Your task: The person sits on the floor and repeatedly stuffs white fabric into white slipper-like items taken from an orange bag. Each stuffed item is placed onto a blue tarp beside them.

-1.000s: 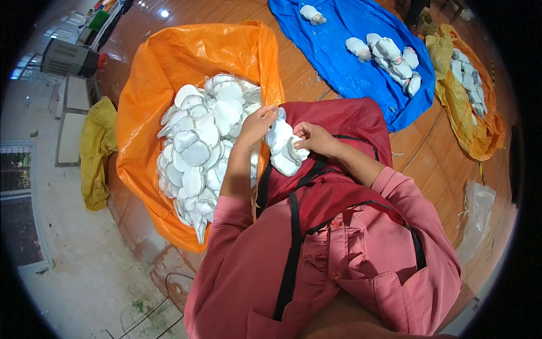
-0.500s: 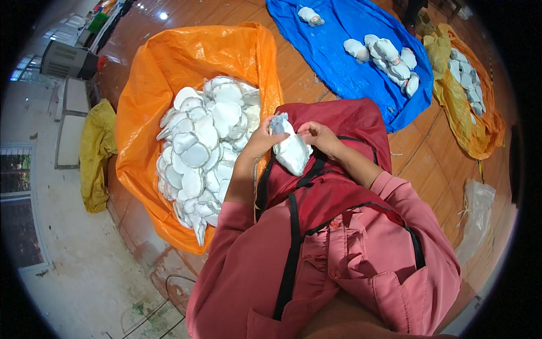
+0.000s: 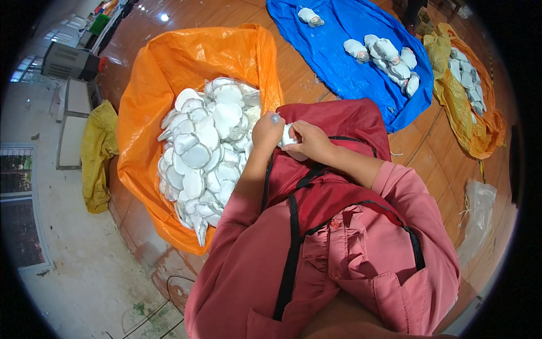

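Over my lap, on dark red cloth, both hands work on a bundle of white fabric pads. Closed in a fist, my left hand grips one end of it, and a bluish-grey tip pokes out at the top of the fist. My right hand pinches the bundle's other side, its thumb and fingers curled over the white fabric. Most of the bundle is hidden behind my fingers. Just left of my hands, a wide orange sack stands open, holding a heap of loose round white pads.
A blue tarp on the tiled floor carries several white bundles. Farther right, another orange-yellow sack contains greyish-white pads. A clear plastic bag lies at the right; a yellow sack leans by the left wall.
My left hand has closed into a fist around the bundle's end. My right hand has shifted slightly left, over the bundle, which is now mostly covered.
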Motion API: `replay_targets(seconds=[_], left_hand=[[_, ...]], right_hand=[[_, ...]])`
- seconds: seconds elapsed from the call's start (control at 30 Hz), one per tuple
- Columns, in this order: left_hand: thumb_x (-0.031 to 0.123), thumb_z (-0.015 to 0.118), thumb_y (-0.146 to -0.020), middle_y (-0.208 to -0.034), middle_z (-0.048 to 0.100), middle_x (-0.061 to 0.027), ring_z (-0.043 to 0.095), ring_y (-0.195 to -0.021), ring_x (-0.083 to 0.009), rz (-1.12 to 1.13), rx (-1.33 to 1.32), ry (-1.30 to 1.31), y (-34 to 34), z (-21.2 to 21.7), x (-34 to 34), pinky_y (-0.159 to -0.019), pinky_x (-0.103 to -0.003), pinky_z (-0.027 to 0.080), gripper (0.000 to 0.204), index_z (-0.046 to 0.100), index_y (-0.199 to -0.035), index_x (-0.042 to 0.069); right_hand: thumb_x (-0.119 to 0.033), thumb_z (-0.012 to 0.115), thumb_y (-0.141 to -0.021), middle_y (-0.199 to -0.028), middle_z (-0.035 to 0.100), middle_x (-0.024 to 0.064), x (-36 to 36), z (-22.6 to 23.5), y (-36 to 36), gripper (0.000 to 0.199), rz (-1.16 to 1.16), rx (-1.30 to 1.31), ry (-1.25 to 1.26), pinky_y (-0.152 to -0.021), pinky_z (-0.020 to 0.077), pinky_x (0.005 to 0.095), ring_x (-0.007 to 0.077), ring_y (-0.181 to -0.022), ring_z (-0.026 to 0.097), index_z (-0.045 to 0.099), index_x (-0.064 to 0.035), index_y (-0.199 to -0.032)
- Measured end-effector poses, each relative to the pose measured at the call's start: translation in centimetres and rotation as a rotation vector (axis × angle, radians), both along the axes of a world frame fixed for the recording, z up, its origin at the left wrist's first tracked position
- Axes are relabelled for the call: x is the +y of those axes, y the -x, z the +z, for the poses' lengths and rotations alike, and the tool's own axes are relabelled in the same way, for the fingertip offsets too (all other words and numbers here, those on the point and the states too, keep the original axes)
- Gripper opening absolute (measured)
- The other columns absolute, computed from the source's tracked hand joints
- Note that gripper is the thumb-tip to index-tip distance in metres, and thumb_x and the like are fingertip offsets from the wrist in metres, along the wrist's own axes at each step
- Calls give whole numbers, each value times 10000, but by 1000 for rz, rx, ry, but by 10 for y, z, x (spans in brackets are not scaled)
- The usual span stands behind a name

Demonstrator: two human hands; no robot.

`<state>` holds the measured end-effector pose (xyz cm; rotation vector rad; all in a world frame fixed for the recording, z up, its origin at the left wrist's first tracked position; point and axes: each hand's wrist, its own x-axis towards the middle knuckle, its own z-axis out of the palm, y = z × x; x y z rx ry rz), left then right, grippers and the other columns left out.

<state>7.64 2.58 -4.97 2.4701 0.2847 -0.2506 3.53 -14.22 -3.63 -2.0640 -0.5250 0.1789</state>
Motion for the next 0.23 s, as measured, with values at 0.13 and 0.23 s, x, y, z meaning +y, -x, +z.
replay_targets(seconds=[0.13, 0.23], left_hand=[[346, 578, -808, -1042, 683, -212, 640, -1006, -382, -8, 54, 85, -10, -18, 6, -876, -450, 486, 391, 674, -1079, 80], [381, 584, -808, -1056, 674, -231, 637, -1018, -379, -1, 142, 62, -15, -19, 4, -887, -439, 484, 446, 662, -1126, 78]], right_hand=[[-383, 773, -759, -940, 611, 179, 3, -9, -14, 427, 47, -123, 232, -759, 480, 432, 367, -882, 605, 576, -33, -906], [-417, 730, -799, -999, 612, 204, 5, -7, -23, 435, 137, -42, 399, -826, 481, 443, 373, -982, 602, 591, -47, -981]])
